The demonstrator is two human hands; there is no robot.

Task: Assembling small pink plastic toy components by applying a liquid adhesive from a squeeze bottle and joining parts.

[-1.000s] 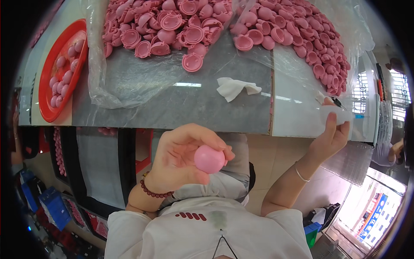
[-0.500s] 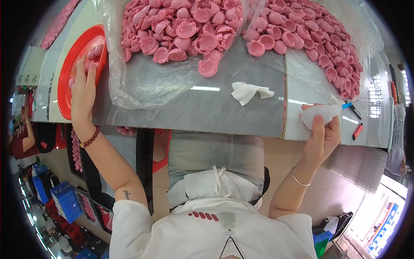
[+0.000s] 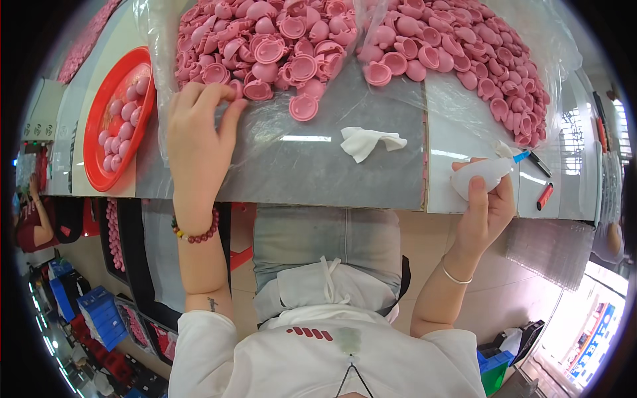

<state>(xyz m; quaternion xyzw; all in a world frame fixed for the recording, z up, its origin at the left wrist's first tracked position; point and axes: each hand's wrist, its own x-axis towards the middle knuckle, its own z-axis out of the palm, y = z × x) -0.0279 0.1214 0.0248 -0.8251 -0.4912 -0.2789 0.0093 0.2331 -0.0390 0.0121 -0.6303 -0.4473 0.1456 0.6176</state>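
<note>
— How far along does the work look?

— Early, I'd judge. The red tray [image 3: 99,129] at the far left of the table [image 3: 318,176] holds only a modest layer of pink pieces, while two big heaps of pink caps [image 3: 318,46] lie unsorted on clear plastic sheets [image 3: 371,106] along the back. Most of it looks left to do.

— What are the hands doing?

— The left hand [image 3: 196,136] reaches to the near edge of the left heap, fingers spread and loosely curled over the caps there. I can't tell whether it has one pinched yet. The right hand [image 3: 488,205] is wrapped around a small white squeeze bottle [image 3: 481,174] with a blue tip, held at the table's front edge on the right.

— And the caps themselves?

— Small, round, soft-looking pink cups, some showing a hollow side, some a domed side. One lies alone just in front of the pile.

— Anything else nearby?

— A crumpled white cloth [image 3: 368,140] lies between the hands, and a red pen [image 3: 544,196] beside the bottle.
</note>
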